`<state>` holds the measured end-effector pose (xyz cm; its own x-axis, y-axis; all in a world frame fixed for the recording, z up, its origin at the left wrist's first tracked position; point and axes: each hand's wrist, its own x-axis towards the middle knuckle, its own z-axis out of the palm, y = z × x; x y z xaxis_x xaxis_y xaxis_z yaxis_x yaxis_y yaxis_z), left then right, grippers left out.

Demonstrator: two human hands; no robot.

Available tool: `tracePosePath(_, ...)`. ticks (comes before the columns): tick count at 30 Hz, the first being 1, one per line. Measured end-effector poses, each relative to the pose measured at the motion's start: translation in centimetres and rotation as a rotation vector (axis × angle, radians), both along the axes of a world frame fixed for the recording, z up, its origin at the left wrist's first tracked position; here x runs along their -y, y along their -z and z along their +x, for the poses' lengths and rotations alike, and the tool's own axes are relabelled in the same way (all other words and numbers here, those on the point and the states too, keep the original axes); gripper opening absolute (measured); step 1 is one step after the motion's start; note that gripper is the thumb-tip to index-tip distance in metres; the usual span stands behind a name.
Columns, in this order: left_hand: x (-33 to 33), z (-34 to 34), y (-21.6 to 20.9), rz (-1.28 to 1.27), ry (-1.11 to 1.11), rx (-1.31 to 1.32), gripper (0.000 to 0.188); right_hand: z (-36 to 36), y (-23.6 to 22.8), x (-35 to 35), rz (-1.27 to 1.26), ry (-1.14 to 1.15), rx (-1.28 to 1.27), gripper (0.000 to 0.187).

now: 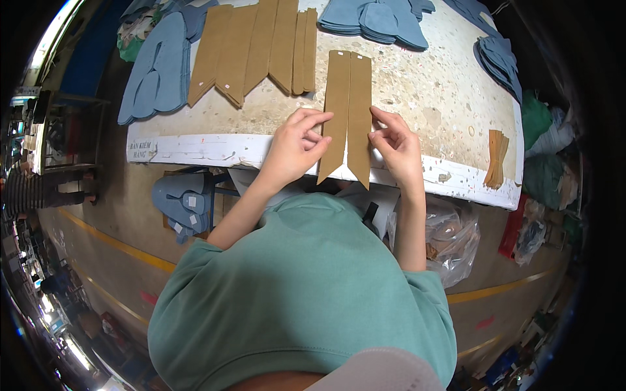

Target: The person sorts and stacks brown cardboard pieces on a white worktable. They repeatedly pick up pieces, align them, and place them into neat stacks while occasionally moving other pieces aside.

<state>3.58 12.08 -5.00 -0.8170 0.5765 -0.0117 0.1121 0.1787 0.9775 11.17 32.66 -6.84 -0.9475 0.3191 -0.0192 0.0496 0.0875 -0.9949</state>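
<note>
Two long brown fabric strips (pixel 338 98) lie side by side in front of me, with slanted near ends reaching past the table edge. Small white stickers mark their far ends. Along the left strip's outer edge rests my left hand (pixel 298 146), its thumb and forefinger apart and the other fingers loosely curled. My right hand (pixel 396 146) is at the outer edge of the right strip, with thumb and forefinger likewise spread. Neither hand visibly grips the cloth; the fingertips touch or nearly touch its sides. A narrow gap opens between the strips toward me.
Stacks of brown strips (pixel 257 52) and blue cut pieces (pixel 160 72) cover the far left of the speckled table (pixel 417 85). More blue pieces (pixel 375 23) lie at the back. A tied brown bundle (pixel 497 158) sits at right. Below hang blue pieces (pixel 182 199) and a clear plastic bag (pixel 454 244).
</note>
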Motion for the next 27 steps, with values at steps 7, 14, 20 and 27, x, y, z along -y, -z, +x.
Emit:
tracePosePath(7, 0.2, -0.1, -0.8, -0.287, -0.011, -0.296, 0.033, 0.2, -0.7, -0.3, 0.280, 0.016, -0.016, 0.040)
tracePosePath(14, 7.0, -8.2, -2.9, -0.330, -0.486, -0.580, 0.024, 4.3, -2.0, -12.9, 1.244, 0.712, 0.049, 0.047)
tracePosePath(20, 11.7, -14.9, -2.0, -0.950, -0.646, -0.788, 0.030, 8.8, 0.9, -21.0, 1.279, 0.850, 0.347, 0.055)
tracePosePath(27, 12.5, -16.6, -0.4, -0.980, -0.603, -0.653, 0.038, 12.4, 2.9, -27.3, 1.415, 0.969, 0.318, 0.056)
